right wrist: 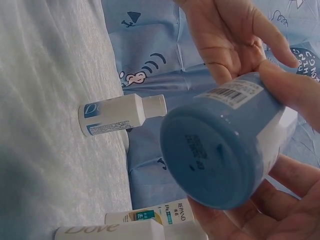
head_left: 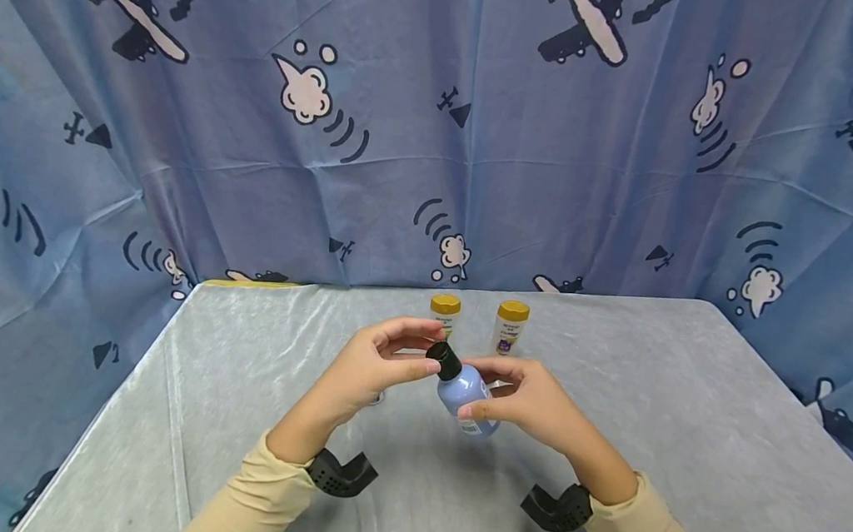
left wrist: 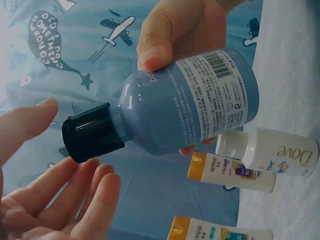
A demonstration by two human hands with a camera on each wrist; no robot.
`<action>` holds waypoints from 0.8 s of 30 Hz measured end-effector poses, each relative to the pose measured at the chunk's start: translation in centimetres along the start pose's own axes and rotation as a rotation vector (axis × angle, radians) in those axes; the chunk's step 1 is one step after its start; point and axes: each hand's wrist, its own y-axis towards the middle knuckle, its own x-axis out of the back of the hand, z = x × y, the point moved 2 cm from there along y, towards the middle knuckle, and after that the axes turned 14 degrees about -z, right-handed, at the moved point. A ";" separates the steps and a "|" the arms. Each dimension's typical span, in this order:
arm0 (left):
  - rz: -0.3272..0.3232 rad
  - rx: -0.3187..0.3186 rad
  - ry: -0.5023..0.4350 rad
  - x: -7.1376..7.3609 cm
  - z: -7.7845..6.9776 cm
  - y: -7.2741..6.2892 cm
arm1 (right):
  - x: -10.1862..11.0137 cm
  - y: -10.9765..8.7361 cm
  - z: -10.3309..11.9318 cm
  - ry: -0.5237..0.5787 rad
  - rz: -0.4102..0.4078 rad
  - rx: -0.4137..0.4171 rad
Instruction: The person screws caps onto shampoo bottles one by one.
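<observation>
A blue bottle with a black cap is held above the table, tilted so the cap points up and to the left. My right hand grips its body, thumb on one side and fingers around the other. Around the cap is my left hand, thumb and fingers spread. The left wrist view shows a gap between that thumb and the cap; the fingertips lie close beneath it, and contact is unclear. A white label with a barcode covers part of the bottle, and its flat base faces the right wrist camera.
Two yellow-capped bottles, one behind the left hand and one further right, stand on the grey-covered table. White Dove bottles stand nearby, mostly hidden from the head view. A blue patterned curtain hangs behind.
</observation>
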 end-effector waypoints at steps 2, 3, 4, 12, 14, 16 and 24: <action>-0.036 0.007 0.023 0.0 0.1 0.1 | 0.0 0.0 0.0 -0.002 -0.002 0.001; -0.050 0.007 0.035 0.0 0.2 0.1 | 0.0 0.0 0.0 -0.003 -0.002 0.001; -0.064 0.006 0.045 -0.1 0.2 0.1 | 0.0 0.0 0.0 -0.003 -0.002 0.001; -0.115 0.017 0.053 -0.3 0.6 0.3 | -0.1 0.2 -0.1 -0.009 -0.001 0.008; -0.108 0.017 0.045 -0.3 0.6 0.3 | -0.1 0.2 -0.2 -0.006 0.002 0.009; -0.091 0.012 0.039 -0.3 0.5 0.2 | -0.1 0.2 -0.2 -0.001 0.005 0.009; 0.002 -0.012 0.022 -0.3 0.2 0.0 | -0.1 0.2 -0.3 0.010 0.009 0.007</action>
